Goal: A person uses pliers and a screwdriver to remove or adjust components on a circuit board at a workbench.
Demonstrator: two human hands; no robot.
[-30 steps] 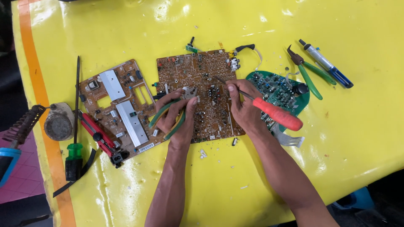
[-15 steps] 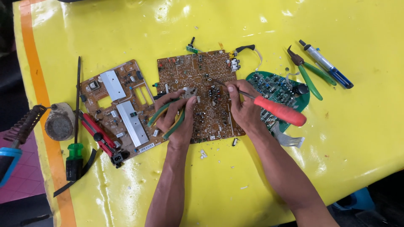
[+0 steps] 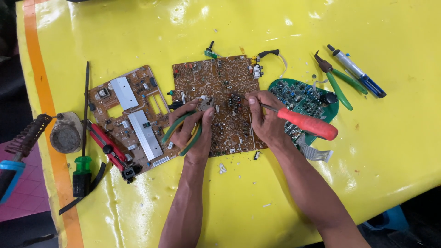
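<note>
Little has shifted since the earlier frame: both hands stay over the brown circuit board (image 3: 219,103) at the centre of the picture, and the screwdriver tip has only edged along the board.

The left hand (image 3: 190,133) is closed around green-handled pliers (image 3: 183,131), whose nose grips a small grey part (image 3: 206,103) just above the board. The right hand (image 3: 262,120) is closed on a red-handled screwdriver (image 3: 305,123), its tip touching the board near the middle.

Most components look to be in place on the board, so the work seems far from finished; a few loose bits (image 3: 222,168) lie on the yellow sheet (image 3: 138,32) below it.

A second board (image 3: 131,115) lies at centre left, and a green board (image 3: 301,98) sits to the right, partly under the screwdriver. Spare green pliers (image 3: 337,80) rest at upper right, untouched.
</note>
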